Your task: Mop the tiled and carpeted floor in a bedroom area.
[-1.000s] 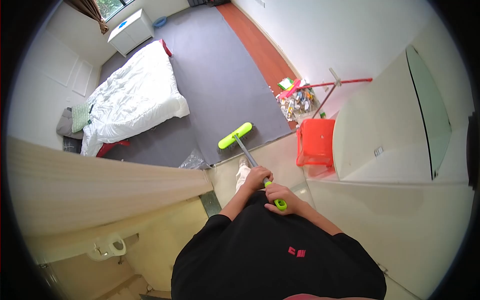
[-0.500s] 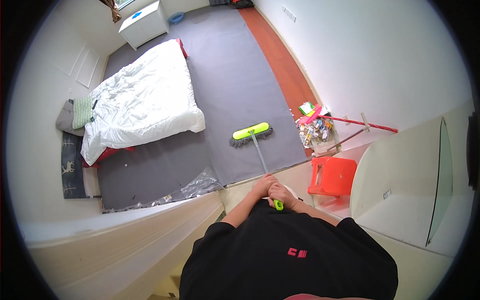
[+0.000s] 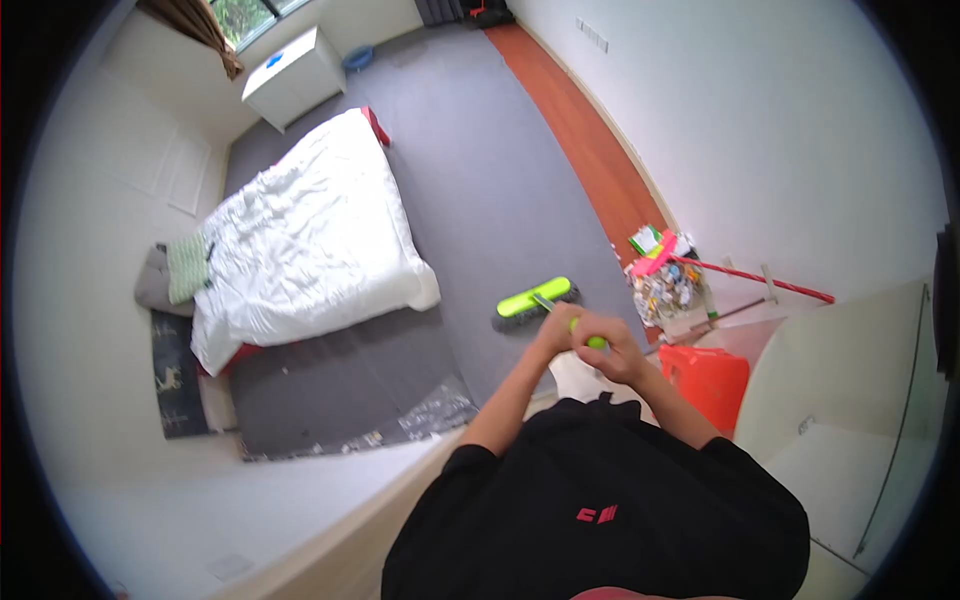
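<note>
At the far left I have a soft grey cushion (image 3: 155, 287) against a pale green patterned pillow (image 3: 188, 268), next to a bed under a rumpled white quilt (image 3: 315, 230). Right of its near corner, a lime-green push broom (image 3: 530, 299) with a bar-shaped head and dark grey bristles is over the flat grey floor covering (image 3: 500, 170); I can't tell whether the bristles press on it. The left hand (image 3: 560, 328) has its grip closed around the broom's pole, and close to its right the right hand (image 3: 614, 345) has its grip wrapped around the lime-green handle end. Farther right, a heap of mixed litter (image 3: 665, 292) lies near the wall, a bright pink, red-handled broom (image 3: 760, 277) across it. An orange-red plastic stool (image 3: 712, 385) stands just beyond the right forearm.
</note>
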`<state>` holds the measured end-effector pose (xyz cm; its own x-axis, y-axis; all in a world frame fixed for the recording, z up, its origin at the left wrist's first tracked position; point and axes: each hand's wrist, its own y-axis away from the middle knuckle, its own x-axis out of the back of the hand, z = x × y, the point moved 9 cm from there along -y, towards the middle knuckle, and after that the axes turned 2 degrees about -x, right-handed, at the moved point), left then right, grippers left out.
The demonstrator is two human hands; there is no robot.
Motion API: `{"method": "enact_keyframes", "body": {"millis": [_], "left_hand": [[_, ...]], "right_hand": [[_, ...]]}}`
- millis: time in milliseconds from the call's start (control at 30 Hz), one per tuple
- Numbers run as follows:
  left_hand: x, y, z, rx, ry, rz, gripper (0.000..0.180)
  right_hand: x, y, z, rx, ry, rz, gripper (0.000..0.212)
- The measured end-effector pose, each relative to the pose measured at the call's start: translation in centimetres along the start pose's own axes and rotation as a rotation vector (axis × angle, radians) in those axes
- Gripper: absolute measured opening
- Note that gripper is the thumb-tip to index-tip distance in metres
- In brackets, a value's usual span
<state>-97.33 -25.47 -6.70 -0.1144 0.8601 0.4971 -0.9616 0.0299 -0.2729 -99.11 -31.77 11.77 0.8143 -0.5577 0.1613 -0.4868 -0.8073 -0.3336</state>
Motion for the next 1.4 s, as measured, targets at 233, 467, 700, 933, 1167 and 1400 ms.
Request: {"method": "enact_keyframes", "body": {"millis": [233,467,700,933,1167,1400], "left_hand": [[-0.5,-9.9,1.9,-0.174,-0.003,-0.161,0.023],[2.2,-17.7,-8.0,-0.035,-0.001,-0.165,0.022],[-4.7,-19.1,-20.7,-0.037,-0.351,-0.573,0.013],[-6.1,-21.7,-21.9,-0.182,-0.215,-1.011,0.017],[-1.5,-25.0,-25.1,-0.344,-0.129,-1.185,0.016],[9.8,-33.6,-41.1,-0.131,-0.337,-0.909,0.016]], "right_hand": [[7.9,-3.5,2.1,-0.079,0.077,0.019,0.019],[11.0,-10.4,9.7,-0.17,0.236,0.123,0.008],[11.3,-3.9,31.6,-0.773,0.423,0.266,0.049],[12.3,-5.8,33.3,-1.16,0.446,0.157,0.036],[11.8,-12.4,37.2,-1.08,0.477,0.274,0.029],[12.0,-30.6,46.6,-1.056,0.397,0.317,0.032]]}}
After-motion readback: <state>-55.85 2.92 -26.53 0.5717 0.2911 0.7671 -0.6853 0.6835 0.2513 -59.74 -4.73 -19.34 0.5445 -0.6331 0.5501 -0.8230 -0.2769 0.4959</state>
